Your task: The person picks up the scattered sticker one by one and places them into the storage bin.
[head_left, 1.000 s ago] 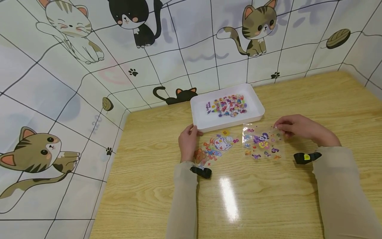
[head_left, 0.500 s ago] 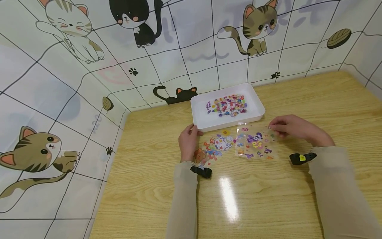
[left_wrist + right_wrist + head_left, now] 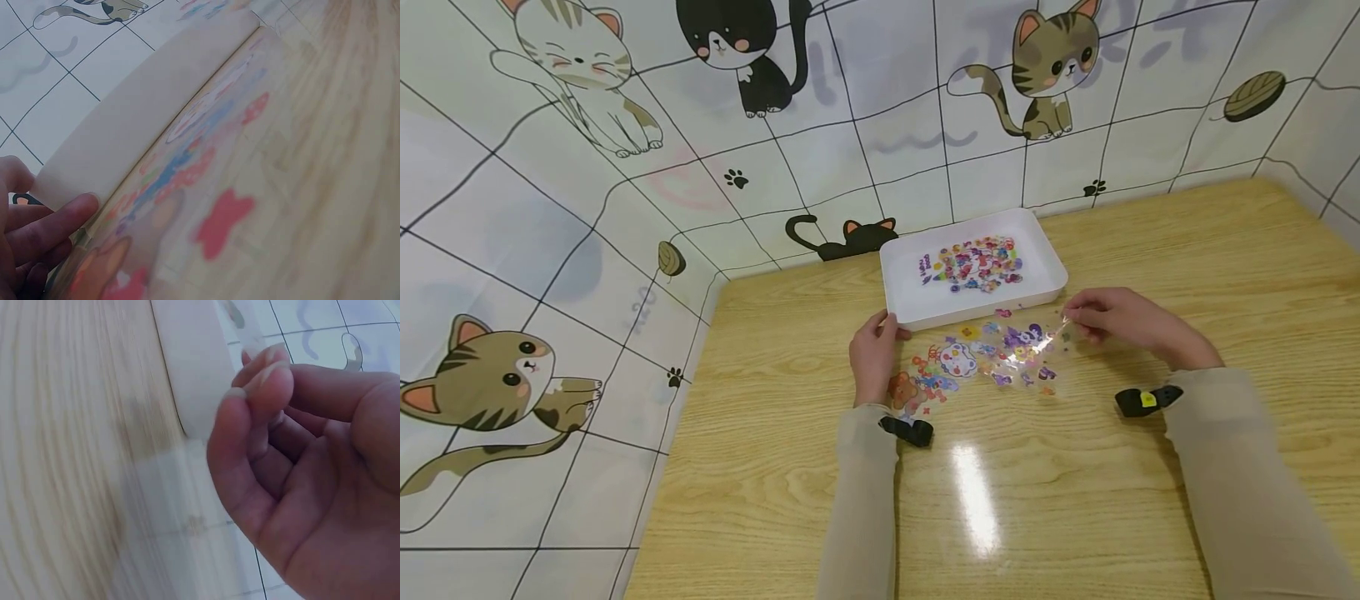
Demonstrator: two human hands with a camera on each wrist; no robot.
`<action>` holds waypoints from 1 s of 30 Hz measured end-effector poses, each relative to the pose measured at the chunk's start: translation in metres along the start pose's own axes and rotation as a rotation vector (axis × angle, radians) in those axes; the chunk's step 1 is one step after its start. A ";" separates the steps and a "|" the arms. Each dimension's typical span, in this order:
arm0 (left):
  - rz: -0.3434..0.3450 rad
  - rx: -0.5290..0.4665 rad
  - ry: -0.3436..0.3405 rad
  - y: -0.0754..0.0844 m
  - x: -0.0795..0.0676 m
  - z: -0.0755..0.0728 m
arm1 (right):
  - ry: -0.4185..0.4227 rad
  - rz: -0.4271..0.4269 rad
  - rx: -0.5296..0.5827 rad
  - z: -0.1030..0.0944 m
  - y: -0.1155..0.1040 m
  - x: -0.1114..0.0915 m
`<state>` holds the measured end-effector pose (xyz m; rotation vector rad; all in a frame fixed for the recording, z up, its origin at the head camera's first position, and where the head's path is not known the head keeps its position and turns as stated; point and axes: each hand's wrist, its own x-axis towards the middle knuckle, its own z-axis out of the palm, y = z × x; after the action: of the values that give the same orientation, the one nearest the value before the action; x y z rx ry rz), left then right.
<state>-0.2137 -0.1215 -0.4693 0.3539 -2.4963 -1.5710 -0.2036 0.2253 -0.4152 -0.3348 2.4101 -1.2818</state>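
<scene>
My left hand (image 3: 872,358) grips the front-left corner of a white plastic tray (image 3: 891,283). In the left wrist view the fingers (image 3: 53,231) lie against the end of its wall (image 3: 137,112). My right hand (image 3: 1123,317) pinches the right edge of a clear sticker sheet (image 3: 1045,375) printed with purple ponies. Its left part lies over or beside another clear sticker sheet (image 3: 958,360) with a bear and a white cartoon face, on the table in front of the tray. In the right wrist view the fingertips (image 3: 231,425) meet; the sheet is hard to make out there.
Inside the tray lies a group of small colourful stickers (image 3: 977,265). The tray stands at the back of the wooden table (image 3: 775,467), against a tiled wall (image 3: 910,150) with cat drawings. Light glares off the tabletop (image 3: 973,500).
My right hand has moved left with the pony sticker sheet, which now reaches the other sheet and catches the light. The left hand and the tray have stayed put.
</scene>
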 end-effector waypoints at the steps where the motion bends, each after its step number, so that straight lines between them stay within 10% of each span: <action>1: 0.001 -0.001 0.001 0.000 0.000 0.000 | 0.010 -0.003 0.023 0.002 -0.001 0.001; 30: -0.017 -0.007 -0.013 -0.001 -0.001 0.000 | 0.134 -0.001 0.447 0.043 -0.022 0.025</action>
<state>-0.2132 -0.1212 -0.4700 0.3656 -2.5031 -1.5934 -0.2061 0.1721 -0.4240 -0.1237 2.1386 -1.8389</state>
